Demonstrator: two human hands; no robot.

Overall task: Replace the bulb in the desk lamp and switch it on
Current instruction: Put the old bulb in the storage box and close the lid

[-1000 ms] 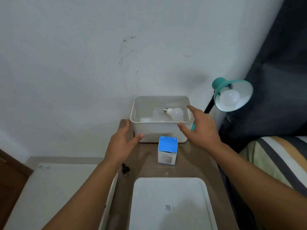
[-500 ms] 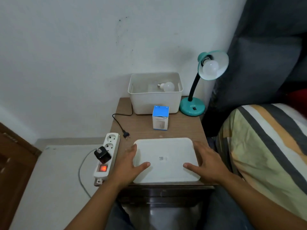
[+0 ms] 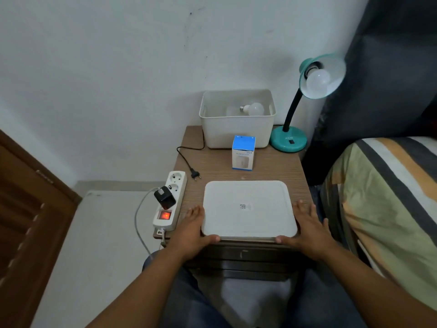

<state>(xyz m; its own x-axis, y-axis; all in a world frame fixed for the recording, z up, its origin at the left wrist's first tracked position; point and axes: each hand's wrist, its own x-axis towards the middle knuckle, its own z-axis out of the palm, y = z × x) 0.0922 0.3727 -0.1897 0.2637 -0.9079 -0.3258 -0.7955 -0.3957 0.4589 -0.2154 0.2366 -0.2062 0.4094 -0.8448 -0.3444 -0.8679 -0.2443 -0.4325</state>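
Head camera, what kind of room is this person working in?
Most likely a bedroom, at a bedside table. A bed with striped bedding sits right beside the small wooden table, which carries a teal desk lamp, and a dark curtain hangs behind.

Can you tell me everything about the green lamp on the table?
The desk lamp is teal, with a round base, a bendy black neck and a bell-shaped shade tipped toward the room. A white bulb sits in the shade, unlit. A small black switch shows on the base. It stands on the far right corner of the wooden bedside table, beside the white bin. No hand touches it.
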